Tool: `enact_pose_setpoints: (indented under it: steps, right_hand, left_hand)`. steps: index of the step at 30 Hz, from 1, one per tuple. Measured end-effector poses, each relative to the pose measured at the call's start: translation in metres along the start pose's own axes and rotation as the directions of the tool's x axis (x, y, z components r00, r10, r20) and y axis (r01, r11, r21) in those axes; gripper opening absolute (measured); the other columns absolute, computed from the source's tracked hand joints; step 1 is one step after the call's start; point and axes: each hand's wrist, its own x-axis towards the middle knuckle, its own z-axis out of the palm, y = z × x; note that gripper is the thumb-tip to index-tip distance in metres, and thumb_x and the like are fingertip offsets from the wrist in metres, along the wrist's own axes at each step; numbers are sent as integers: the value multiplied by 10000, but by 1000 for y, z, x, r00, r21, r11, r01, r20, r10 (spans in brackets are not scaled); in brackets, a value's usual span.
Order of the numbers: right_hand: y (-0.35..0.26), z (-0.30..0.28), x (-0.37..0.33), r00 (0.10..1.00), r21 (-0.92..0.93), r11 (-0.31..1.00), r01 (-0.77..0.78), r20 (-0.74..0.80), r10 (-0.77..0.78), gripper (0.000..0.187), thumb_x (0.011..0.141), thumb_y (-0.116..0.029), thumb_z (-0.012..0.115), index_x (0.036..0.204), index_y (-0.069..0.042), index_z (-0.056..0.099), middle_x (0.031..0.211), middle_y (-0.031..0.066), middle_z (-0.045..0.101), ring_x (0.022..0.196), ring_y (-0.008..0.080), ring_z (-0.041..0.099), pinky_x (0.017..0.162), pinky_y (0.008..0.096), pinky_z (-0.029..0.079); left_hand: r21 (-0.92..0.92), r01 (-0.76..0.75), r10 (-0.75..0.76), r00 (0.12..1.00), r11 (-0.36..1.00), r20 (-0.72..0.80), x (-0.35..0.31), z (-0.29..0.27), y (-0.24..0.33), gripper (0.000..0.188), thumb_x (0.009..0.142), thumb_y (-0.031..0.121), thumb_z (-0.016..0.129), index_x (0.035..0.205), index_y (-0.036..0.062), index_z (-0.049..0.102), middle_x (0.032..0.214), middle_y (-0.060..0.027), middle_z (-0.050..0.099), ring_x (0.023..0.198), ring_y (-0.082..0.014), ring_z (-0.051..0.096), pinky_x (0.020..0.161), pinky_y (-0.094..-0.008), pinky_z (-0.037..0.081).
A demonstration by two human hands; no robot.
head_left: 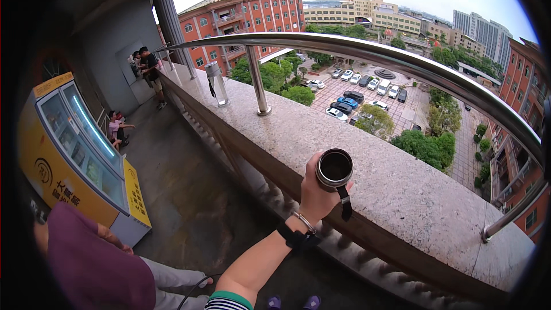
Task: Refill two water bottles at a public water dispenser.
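My left hand point(317, 194) is wrapped round an open-topped thermos cup point(335, 167) with a metal rim and a dark inside. A black strap point(345, 202) hangs from the cup's near side. No lid shows on its mouth, and I cannot tell whether there is liquid inside. The cup is over the inner edge of the granite ledge point(396, 186); whether its base touches the stone is hidden. Farther along the ledge stands a clear bottle point(217, 87) with a grey lid and a dark strap, upright and apart from my hand. My right hand is out of view.
A steel railing point(373, 47) with posts runs along the ledge, above a drop to a parking yard point(367, 95). At left stand a yellow glass-doored display fridge point(86, 143) and a person in a purple shirt point(94, 258). Other people are farther down the walkway point(195, 195).
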Motion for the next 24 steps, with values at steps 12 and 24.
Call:
enact_pose_setpoints:
  steps: [12, 24]
  right_hand:
    - [-73, 10, 35, 980, -376, 910, 173, 155, -122, 534, 703, -472, 738, 902, 18, 672, 749, 80, 626, 602, 169, 540, 512, 341, 433]
    - [-193, 78, -15, 898, -629, 642, 439, 312, -310, 389, 775, -378, 717, 943, -29, 685, 804, 41, 653, 626, 159, 561, 510, 333, 436]
  left_hand:
    - [124, -61, 62, 998, 990, -5, -72, -127, 59, 808, 601, 111, 848, 1245, 56, 365, 1203, -126, 545, 976, -193, 609, 865, -309, 497]
    - [117, 265, -238, 950, 957, -200, -222, -250, 149, 734, 624, 64, 806, 1254, 58, 429, 1212, -148, 513, 1139, -309, 521, 957, -371, 429]
